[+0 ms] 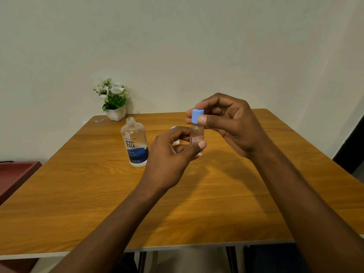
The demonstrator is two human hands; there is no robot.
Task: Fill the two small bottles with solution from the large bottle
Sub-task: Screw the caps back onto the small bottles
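The large clear bottle (135, 142) with a blue label stands uncapped on the wooden table (197, 194), left of my hands. My left hand (173, 154) grips the body of a small clear bottle (196, 134), held upright above the table. My right hand (230, 123) pinches that bottle's blue cap (197, 115) between thumb and fingers, with the cap sitting on the neck. A second small bottle is mostly hidden behind my left hand; only a bit of its blue cap (173, 127) shows.
A small white pot of artificial flowers (114, 99) stands at the table's far left corner by the wall. A small scrap (99, 120) lies near it. A reddish piece of furniture (15, 174) sits left of the table.
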